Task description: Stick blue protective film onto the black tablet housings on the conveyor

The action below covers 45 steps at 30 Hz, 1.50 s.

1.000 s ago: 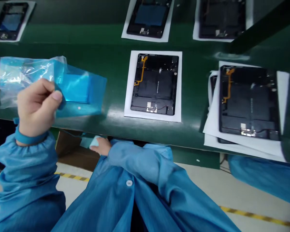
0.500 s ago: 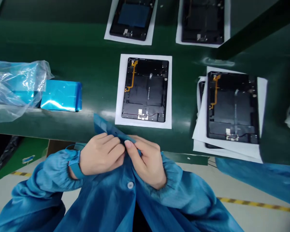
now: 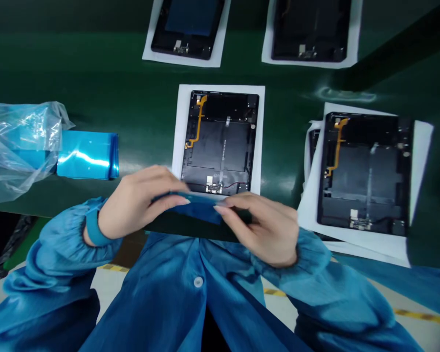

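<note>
My left hand (image 3: 139, 198) and my right hand (image 3: 266, 227) pinch the two ends of a thin blue film sheet (image 3: 200, 205), held flat and edge-on just above the near edge of the green belt (image 3: 132, 73). Right behind the sheet lies an open black tablet back (image 3: 220, 139) with an orange flex cable, resting on white paper (image 3: 176, 127). Both sleeves are blue.
A stack of blue film sheets (image 3: 88, 154) lies at left beside a clear plastic bag (image 3: 18, 142). Another tablet (image 3: 366, 171) on stacked white papers sits at right. Two more tablets (image 3: 187, 24) (image 3: 311, 29) lie at the far side. A blue-clad person's sleeve (image 3: 418, 288) is at lower right.
My left hand took a blue sheet from the stack at left and carried it to the middle. My right hand came up from below the belt and took its other end; both lifted it over the belt edge.
</note>
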{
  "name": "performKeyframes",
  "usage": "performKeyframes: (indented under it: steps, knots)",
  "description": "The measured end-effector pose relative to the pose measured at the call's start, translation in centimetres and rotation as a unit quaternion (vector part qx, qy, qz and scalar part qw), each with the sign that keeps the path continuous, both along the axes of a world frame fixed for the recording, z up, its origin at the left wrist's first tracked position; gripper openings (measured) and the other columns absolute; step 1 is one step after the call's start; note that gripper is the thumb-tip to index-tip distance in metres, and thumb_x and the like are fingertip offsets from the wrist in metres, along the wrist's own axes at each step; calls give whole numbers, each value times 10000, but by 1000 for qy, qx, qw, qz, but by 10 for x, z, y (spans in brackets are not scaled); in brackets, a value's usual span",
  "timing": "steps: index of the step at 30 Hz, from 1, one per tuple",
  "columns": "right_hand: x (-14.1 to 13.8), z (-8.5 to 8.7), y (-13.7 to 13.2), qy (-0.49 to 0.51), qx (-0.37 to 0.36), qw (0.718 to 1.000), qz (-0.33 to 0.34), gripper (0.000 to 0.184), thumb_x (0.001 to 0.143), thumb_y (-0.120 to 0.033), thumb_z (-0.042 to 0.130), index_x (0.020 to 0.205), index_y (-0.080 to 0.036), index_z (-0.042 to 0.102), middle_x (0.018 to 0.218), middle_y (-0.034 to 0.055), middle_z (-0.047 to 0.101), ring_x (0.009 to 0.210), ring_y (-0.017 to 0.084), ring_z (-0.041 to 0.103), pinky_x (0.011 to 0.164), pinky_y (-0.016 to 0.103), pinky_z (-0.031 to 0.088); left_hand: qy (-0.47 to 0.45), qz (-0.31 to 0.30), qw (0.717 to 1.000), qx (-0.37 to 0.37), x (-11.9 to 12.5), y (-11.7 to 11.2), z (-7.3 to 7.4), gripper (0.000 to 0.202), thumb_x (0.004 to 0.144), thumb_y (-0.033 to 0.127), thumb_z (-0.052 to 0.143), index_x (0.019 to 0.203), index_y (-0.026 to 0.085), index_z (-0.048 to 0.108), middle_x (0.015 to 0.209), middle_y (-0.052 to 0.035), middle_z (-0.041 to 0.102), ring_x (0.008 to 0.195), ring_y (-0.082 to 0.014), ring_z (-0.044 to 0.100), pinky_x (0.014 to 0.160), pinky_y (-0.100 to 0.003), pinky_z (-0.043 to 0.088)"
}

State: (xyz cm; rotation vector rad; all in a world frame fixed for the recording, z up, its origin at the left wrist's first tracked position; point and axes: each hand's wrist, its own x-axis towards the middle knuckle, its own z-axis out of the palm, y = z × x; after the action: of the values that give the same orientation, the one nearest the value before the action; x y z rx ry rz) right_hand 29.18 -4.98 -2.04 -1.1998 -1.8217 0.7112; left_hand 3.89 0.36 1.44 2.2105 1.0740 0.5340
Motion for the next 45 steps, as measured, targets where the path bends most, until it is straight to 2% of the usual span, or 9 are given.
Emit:
performKeyframes:
  steps: [2,4,7,9,12,19,24,30,45]
  knots:
    - [15,-3,12,-7,-34,998,-53,60,858,-203,760,834,-216,706,766,11,755,636,137,705,614,258,593,46,118,992,-11,3,10,-14,354,1037,481,469,1082,194,672,925,-65,724,827,-187,696,725,-304,543]
    - [32,-10,29,32,-97,987,-122,83,826,-230,791,810,-207,712,692,3,728,555,133,671,544,256,569,187,208,960,-13,12,15,-29,487,1018,579,429,1014,149,658,814,-96,699,742,-244,694,636,-339,498]
    - [50,-26,60,135,-183,958,-175,114,787,-227,815,792,-180,711,597,7,676,479,117,611,476,236,524,387,193,901,-19,34,12,-47,470,993,550,451,945,117,626,791,-150,694,696,-325,703,573,-355,438]
    - [54,-37,78,176,-221,943,-177,154,754,-229,839,765,-159,703,563,12,650,464,108,583,464,230,505,420,179,890,-13,48,7,-55,370,1003,409,400,944,114,616,801,-164,699,704,-329,712,557,-336,414]
    - [51,-51,96,209,-264,925,-175,232,687,-259,889,730,-144,691,538,4,630,450,100,560,444,225,484,410,179,894,14,56,1,-61,278,965,270,386,895,126,614,740,-134,694,671,-283,708,522,-292,344]
    - [53,-63,99,213,-290,923,-137,322,616,-323,942,705,-139,693,537,13,632,439,97,550,426,229,447,361,128,923,25,48,-20,-60,255,936,261,445,759,153,593,643,-69,664,546,-212,641,481,-306,189]
    - [48,-60,90,173,-274,938,-125,290,675,-354,910,733,-142,720,579,19,655,466,83,569,449,220,466,264,39,960,86,14,-8,-60,218,955,301,488,842,159,608,709,-53,652,603,-199,604,534,-319,361]
    - [43,-57,86,125,-264,947,-131,324,682,-429,902,747,-159,734,590,15,652,478,81,567,466,229,493,113,-90,979,147,-17,26,-84,167,976,233,498,1043,199,647,853,-40,673,748,-170,618,672,-296,480]
    - [46,-53,84,59,-260,954,-134,296,719,-437,881,755,-180,740,582,20,638,478,93,574,448,230,496,127,-111,975,144,-14,30,-88,206,1000,270,475,1027,210,670,813,-33,669,734,-167,609,635,-294,448]
